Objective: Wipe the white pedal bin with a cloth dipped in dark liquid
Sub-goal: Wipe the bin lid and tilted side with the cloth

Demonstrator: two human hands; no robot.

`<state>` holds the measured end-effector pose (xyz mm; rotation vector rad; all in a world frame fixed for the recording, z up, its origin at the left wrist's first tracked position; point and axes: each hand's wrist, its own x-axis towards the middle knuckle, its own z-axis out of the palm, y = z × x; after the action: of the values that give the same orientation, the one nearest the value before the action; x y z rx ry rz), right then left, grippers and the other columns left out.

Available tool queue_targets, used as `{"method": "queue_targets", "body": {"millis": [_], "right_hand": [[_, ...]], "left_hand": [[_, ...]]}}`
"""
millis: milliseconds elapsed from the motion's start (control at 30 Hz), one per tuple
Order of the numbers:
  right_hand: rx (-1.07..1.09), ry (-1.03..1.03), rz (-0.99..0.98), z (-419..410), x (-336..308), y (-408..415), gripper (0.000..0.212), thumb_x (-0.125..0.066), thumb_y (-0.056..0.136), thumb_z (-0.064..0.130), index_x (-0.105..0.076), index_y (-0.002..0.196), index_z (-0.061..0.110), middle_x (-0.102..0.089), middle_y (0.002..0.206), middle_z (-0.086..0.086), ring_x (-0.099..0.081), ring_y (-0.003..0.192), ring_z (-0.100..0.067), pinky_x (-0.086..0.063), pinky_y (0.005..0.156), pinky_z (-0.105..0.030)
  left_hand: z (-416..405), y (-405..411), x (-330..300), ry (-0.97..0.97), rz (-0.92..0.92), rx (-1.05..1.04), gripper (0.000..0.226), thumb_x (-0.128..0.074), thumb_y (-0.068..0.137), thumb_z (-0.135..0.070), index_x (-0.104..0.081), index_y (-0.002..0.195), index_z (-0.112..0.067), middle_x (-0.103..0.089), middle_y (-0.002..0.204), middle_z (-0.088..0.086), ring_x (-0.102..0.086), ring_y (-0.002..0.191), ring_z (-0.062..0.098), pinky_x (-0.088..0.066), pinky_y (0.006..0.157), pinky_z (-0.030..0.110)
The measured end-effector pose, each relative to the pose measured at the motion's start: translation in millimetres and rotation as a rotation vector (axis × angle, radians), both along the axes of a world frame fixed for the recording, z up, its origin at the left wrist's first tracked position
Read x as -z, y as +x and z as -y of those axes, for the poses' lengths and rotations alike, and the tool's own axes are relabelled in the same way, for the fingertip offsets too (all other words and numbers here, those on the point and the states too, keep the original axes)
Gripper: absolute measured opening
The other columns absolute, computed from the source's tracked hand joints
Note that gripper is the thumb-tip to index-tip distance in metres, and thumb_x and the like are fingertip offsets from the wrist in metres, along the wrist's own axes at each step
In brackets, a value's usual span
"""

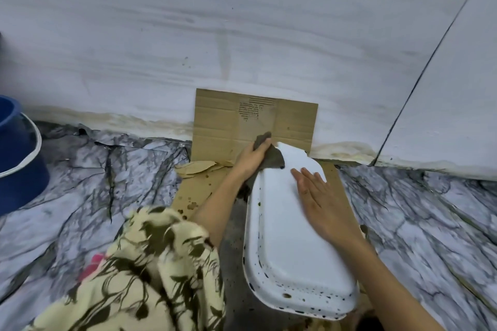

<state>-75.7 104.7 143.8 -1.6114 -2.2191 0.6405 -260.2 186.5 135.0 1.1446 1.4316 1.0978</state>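
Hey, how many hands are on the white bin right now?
2. The left hand holds the dark cloth against the far end of the white bin. The right hand lies flat on top, fingers straight.

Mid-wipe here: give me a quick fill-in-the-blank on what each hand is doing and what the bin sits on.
1. The left hand grips a dark ____.
2. The right hand rests flat on the white ____.
3. The bin lies on brown ____.
4. At far left stands a ____ bucket.

Missing words: cloth; bin; cardboard; blue
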Motion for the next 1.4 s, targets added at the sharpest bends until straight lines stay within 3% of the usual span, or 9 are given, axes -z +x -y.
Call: {"method": "queue_targets", "body": {"millis": [167,267,433,600,733,867,1033,1200,1400], "right_hand": [[0.044,0.000,-0.038,-2.8,1.9,8.5,0.048,-0.018,0.100,0.045,-0.026,0.147,0.037,-0.017,0.157,0.013,-0.005,0.146,-0.006,-0.002,0.121,-0.032],[0.048,0.000,-0.035,-3.3,4.1,12.1,0.047,-0.018,0.101,0.044,-0.026,0.147,0.037,-0.017,0.157,0.013,-0.005,0.146,-0.007,0.000,0.120,-0.031],[0.016,0.001,-0.001,-0.9,1.1,1.4,0.048,-0.018,0.101,0.043,-0.023,0.148,0.036,-0.015,0.157,0.012,-0.003,0.147,-0.009,-0.002,0.121,-0.034],[0.017,-0.007,-0.014,-0.6,0.4,-1.4,0.049,-0.017,0.099,0.048,-0.023,0.147,0.039,-0.013,0.157,0.016,-0.002,0.146,-0.006,-0.002,0.120,-0.031],[0.056,0.012,-0.022,-5.8,5.2,7.8,0.048,-0.019,0.099,0.048,-0.026,0.146,0.041,-0.017,0.156,0.016,-0.006,0.146,-0.005,-0.003,0.120,-0.030],[0.071,-0.001,-0.053,-7.3,9.3,19.8,0.050,-0.018,0.096,0.053,-0.026,0.145,0.043,-0.018,0.155,0.019,-0.006,0.145,-0.003,-0.005,0.121,-0.034],[0.082,-0.001,-0.081,-5.6,8.1,22.2,0.049,-0.020,0.098,0.050,-0.028,0.145,0.040,-0.019,0.156,0.015,-0.006,0.146,-0.005,-0.006,0.121,-0.035],[0.059,-0.005,-0.031,-4.8,1.5,11.4,0.049,-0.020,0.099,0.048,-0.027,0.146,0.038,-0.018,0.156,0.014,-0.007,0.146,-0.007,-0.002,0.120,-0.033],[0.044,0.041,0.008,-6.2,2.8,2.9,0.047,-0.020,0.100,0.047,-0.030,0.145,0.039,-0.022,0.155,0.014,-0.010,0.146,-0.007,-0.006,0.120,-0.035]], "left_hand": [[102.9,10.8,18.4,0.220,0.151,0.000,0.023,-0.053,0.093,-0.041,-0.054,0.116,-0.046,-0.064,0.111,-0.029,-0.056,0.107,-0.011,-0.045,0.083,0.006],[155.8,17.7,32.1,0.222,0.105,0.045,0.053,-0.051,0.084,-0.066,-0.040,0.133,-0.051,-0.051,0.132,-0.029,-0.049,0.120,-0.008,-0.044,0.096,0.016],[77.3,3.8,20.9,0.033,0.126,0.009,0.060,-0.043,0.093,-0.056,-0.029,0.146,-0.034,-0.047,0.141,-0.008,-0.048,0.125,0.010,-0.038,0.106,0.028],[-3.3,-5.4,4.7,-0.040,-0.054,-0.007,0.045,-0.041,0.098,-0.042,-0.050,0.136,-0.019,-0.058,0.132,0.011,-0.053,0.120,0.027,-0.039,0.106,0.041],[37.5,2.2,11.6,0.222,-0.102,0.069,0.042,-0.043,0.099,-0.035,-0.044,0.139,-0.020,-0.052,0.139,0.002,-0.047,0.129,0.017,-0.036,0.109,0.033],[130.6,13.0,29.4,0.380,-0.141,0.149,0.041,-0.039,0.095,-0.051,-0.026,0.133,-0.055,-0.024,0.154,-0.018,-0.022,0.140,-0.002,-0.020,0.113,0.019],[138.5,12.4,24.3,0.346,-0.073,0.144,0.038,-0.046,0.097,-0.039,-0.042,0.135,-0.042,-0.055,0.120,-0.031,-0.050,0.109,-0.019,-0.039,0.088,0.003],[12.2,4.1,8.0,0.149,-0.152,0.107,0.037,-0.044,0.099,-0.035,-0.052,0.131,-0.018,-0.059,0.130,0.005,-0.054,0.120,0.019,-0.039,0.107,0.037],[-17.3,3.4,8.6,0.158,-0.370,0.062,0.022,-0.045,0.094,-0.041,-0.063,0.092,-0.028,-0.068,0.108,0.005,-0.061,0.100,0.023,-0.046,0.085,0.034]]}}
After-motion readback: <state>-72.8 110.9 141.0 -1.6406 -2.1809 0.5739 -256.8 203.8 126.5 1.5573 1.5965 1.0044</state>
